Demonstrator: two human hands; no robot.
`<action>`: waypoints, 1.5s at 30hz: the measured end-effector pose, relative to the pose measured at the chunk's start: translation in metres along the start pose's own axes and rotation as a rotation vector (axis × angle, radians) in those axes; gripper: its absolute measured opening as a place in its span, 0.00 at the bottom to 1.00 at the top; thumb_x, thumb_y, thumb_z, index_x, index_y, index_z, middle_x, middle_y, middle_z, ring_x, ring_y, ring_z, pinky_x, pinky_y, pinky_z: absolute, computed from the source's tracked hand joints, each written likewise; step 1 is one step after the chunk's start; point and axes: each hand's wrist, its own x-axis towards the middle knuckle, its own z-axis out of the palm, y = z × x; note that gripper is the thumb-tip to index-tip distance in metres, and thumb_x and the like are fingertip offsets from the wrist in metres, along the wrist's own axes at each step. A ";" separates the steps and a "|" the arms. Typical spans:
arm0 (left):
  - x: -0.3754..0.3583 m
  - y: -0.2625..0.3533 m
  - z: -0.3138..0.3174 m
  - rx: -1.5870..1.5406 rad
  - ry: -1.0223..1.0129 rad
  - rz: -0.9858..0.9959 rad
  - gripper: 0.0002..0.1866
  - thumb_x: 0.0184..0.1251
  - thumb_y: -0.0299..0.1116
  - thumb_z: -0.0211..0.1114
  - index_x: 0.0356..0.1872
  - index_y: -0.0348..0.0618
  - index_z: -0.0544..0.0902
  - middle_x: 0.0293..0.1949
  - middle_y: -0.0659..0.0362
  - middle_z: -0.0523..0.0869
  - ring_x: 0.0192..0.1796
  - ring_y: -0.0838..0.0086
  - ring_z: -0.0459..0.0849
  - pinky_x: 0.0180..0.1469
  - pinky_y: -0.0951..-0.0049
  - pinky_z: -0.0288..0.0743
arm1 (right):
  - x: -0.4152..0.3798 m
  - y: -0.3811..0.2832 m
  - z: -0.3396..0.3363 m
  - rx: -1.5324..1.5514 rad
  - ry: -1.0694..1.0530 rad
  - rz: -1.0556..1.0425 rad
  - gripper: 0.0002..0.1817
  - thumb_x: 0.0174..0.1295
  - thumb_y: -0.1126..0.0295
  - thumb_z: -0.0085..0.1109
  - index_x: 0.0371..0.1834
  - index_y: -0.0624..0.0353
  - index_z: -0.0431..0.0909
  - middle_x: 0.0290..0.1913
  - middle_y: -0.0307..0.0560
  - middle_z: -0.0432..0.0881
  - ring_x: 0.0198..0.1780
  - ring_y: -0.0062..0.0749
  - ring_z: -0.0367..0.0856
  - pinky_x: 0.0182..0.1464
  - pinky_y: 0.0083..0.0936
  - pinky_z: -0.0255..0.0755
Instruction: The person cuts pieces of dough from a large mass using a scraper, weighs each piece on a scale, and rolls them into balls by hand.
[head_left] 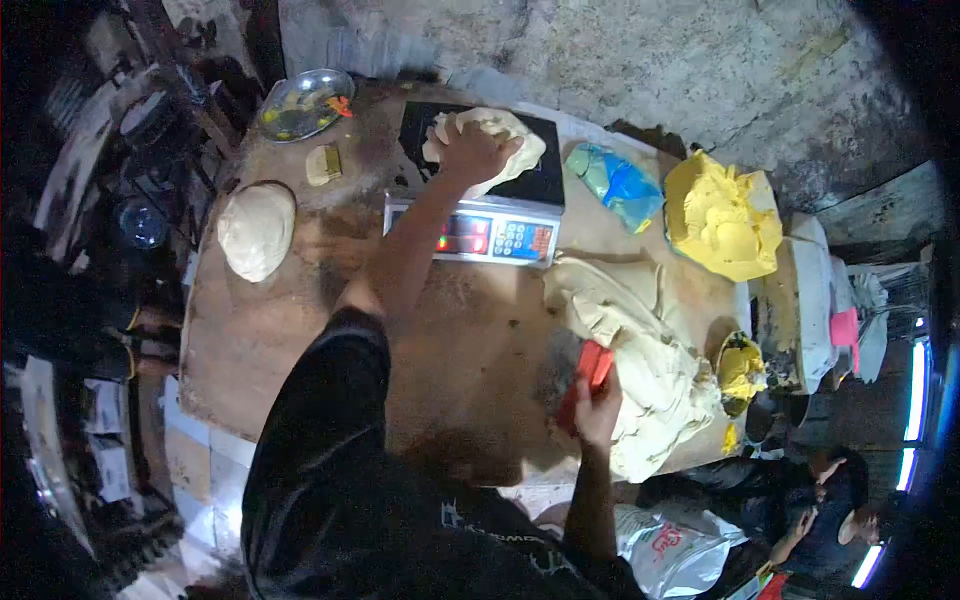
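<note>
My left hand grips a pale lump of dough on the black platform of a digital scale, its fingers curled over the top. The scale's display is lit red. In my right hand is a flat red dough scraper, held beside a large, folded mass of dough on the table's right side. The scraper's lower part is in shadow. On the left of the table sits a smooth rounded dough piece.
A metal plate and a small yellowish block are at the back left. A blue plastic bag, a yellow block of fat-like paste and a yellow-filled bowl stand right. Another person is at lower right.
</note>
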 end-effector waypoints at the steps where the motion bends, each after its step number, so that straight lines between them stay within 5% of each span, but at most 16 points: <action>1: -0.003 -0.001 -0.011 -0.038 0.014 0.090 0.20 0.58 0.55 0.52 0.45 0.60 0.79 0.61 0.52 0.64 0.62 0.42 0.52 0.57 0.34 0.39 | -0.003 -0.002 -0.002 0.162 0.041 0.034 0.16 0.58 0.76 0.51 0.50 0.66 0.67 0.36 0.44 0.76 0.37 0.23 0.73 0.42 0.20 0.68; 5: -0.132 0.002 -0.111 -0.672 0.019 0.275 0.21 0.61 0.52 0.54 0.54 0.63 0.74 0.67 0.49 0.53 0.68 0.41 0.39 0.63 0.38 0.30 | -0.035 0.008 -0.026 0.406 0.026 0.346 0.12 0.58 0.74 0.54 0.45 0.63 0.69 0.32 0.37 0.74 0.31 0.20 0.71 0.35 0.17 0.67; 6: -0.169 -0.011 -0.101 -0.918 -0.246 0.093 0.28 0.62 0.40 0.58 0.63 0.55 0.62 0.66 0.49 0.55 0.68 0.50 0.52 0.64 0.48 0.47 | -0.041 0.004 -0.031 0.541 0.001 0.481 0.12 0.59 0.74 0.54 0.45 0.62 0.70 0.30 0.36 0.73 0.30 0.19 0.71 0.34 0.17 0.67; 7: -0.208 -0.016 -0.070 -0.960 -0.039 0.287 0.33 0.62 0.34 0.59 0.65 0.46 0.53 0.61 0.50 0.64 0.63 0.60 0.65 0.61 0.59 0.59 | -0.049 0.025 -0.030 0.494 0.007 0.404 0.11 0.59 0.75 0.53 0.44 0.62 0.70 0.30 0.35 0.72 0.29 0.19 0.70 0.33 0.17 0.67; 9: -0.302 -0.015 -0.057 -1.390 -0.631 -0.288 0.30 0.63 0.36 0.58 0.63 0.39 0.57 0.49 0.54 0.76 0.52 0.67 0.75 0.54 0.67 0.69 | -0.070 0.051 -0.036 0.435 -0.062 0.361 0.11 0.58 0.75 0.53 0.44 0.62 0.70 0.30 0.36 0.73 0.30 0.20 0.71 0.33 0.18 0.67; 13: -0.428 0.014 -0.049 -0.888 -0.867 -0.664 0.20 0.64 0.40 0.54 0.53 0.40 0.72 0.41 0.50 0.81 0.44 0.64 0.79 0.49 0.67 0.71 | -0.089 0.072 -0.020 0.390 -0.231 0.298 0.12 0.55 0.71 0.56 0.43 0.61 0.72 0.34 0.40 0.76 0.32 0.21 0.74 0.33 0.19 0.69; 16: -0.453 0.027 -0.092 -0.836 -0.769 -0.493 0.17 0.62 0.38 0.56 0.48 0.39 0.75 0.40 0.49 0.82 0.45 0.63 0.79 0.48 0.66 0.71 | -0.101 0.127 0.031 0.153 -0.352 0.261 0.12 0.56 0.67 0.57 0.40 0.60 0.73 0.32 0.38 0.77 0.33 0.20 0.73 0.33 0.21 0.69; 25: -0.404 -0.069 -0.107 -0.757 -0.612 -0.441 0.18 0.62 0.39 0.56 0.51 0.42 0.73 0.46 0.50 0.77 0.48 0.59 0.77 0.51 0.64 0.69 | -0.015 0.055 0.083 -0.098 -0.908 0.287 0.24 0.56 0.54 0.58 0.47 0.62 0.71 0.39 0.55 0.78 0.36 0.42 0.77 0.38 0.31 0.69; 27: -0.374 -0.096 -0.096 -0.695 -0.613 -0.459 0.18 0.63 0.40 0.56 0.52 0.43 0.72 0.48 0.50 0.75 0.49 0.58 0.76 0.53 0.64 0.69 | 0.014 0.077 0.106 -0.541 -0.498 -0.305 0.31 0.55 0.51 0.57 0.53 0.65 0.67 0.45 0.62 0.75 0.42 0.52 0.74 0.44 0.39 0.67; 29: -0.336 -0.121 -0.075 -0.624 -0.594 -0.381 0.19 0.65 0.45 0.52 0.48 0.43 0.76 0.48 0.51 0.77 0.53 0.58 0.73 0.57 0.62 0.64 | 0.085 -0.004 0.107 -0.622 -0.429 -0.402 0.36 0.52 0.51 0.60 0.56 0.67 0.63 0.51 0.63 0.70 0.48 0.55 0.70 0.50 0.46 0.64; 31: -0.309 -0.147 -0.010 -1.538 -0.449 -0.421 0.18 0.65 0.40 0.53 0.52 0.43 0.71 0.47 0.48 0.74 0.51 0.58 0.75 0.53 0.64 0.68 | 0.163 -0.023 0.142 -0.495 -0.216 -0.744 0.46 0.44 0.45 0.63 0.62 0.62 0.57 0.56 0.65 0.64 0.56 0.59 0.62 0.56 0.50 0.57; 32: -0.273 -0.150 -0.016 -1.358 -0.552 -0.421 0.18 0.65 0.41 0.53 0.50 0.43 0.73 0.45 0.49 0.76 0.51 0.59 0.75 0.52 0.65 0.69 | 0.192 -0.062 0.154 -0.568 -0.183 -0.838 0.52 0.39 0.40 0.64 0.64 0.60 0.54 0.60 0.65 0.59 0.60 0.63 0.56 0.59 0.53 0.53; 34: -0.194 -0.149 -0.034 -1.188 -0.654 -0.403 0.17 0.65 0.43 0.53 0.48 0.42 0.75 0.43 0.50 0.78 0.50 0.60 0.75 0.50 0.67 0.71 | 0.235 -0.113 0.180 -0.784 -0.389 -0.687 0.55 0.36 0.44 0.67 0.69 0.40 0.46 0.66 0.63 0.46 0.65 0.71 0.44 0.60 0.65 0.44; 36: -0.149 -0.149 -0.043 -0.678 -0.267 0.040 0.14 0.65 0.38 0.55 0.47 0.43 0.75 0.43 0.54 0.79 0.45 0.65 0.77 0.47 0.67 0.72 | 0.258 -0.142 0.209 -0.853 -0.506 -0.635 0.54 0.38 0.49 0.69 0.69 0.32 0.42 0.69 0.56 0.41 0.66 0.70 0.41 0.59 0.68 0.43; 41: -0.129 -0.157 -0.038 -0.959 -0.343 -0.176 0.12 0.64 0.36 0.56 0.44 0.42 0.76 0.40 0.53 0.79 0.42 0.66 0.78 0.46 0.68 0.72 | 0.222 -0.160 0.198 -0.295 -0.196 -0.615 0.26 0.48 0.62 0.63 0.48 0.64 0.67 0.42 0.58 0.72 0.43 0.52 0.73 0.45 0.38 0.68; 45: -0.171 -0.145 0.033 -1.055 -0.679 -0.342 0.14 0.62 0.38 0.58 0.43 0.40 0.77 0.38 0.49 0.80 0.44 0.64 0.80 0.47 0.68 0.72 | 0.101 -0.016 0.159 -0.464 -0.351 -0.048 0.41 0.49 0.51 0.60 0.62 0.62 0.55 0.57 0.58 0.64 0.54 0.56 0.65 0.56 0.44 0.60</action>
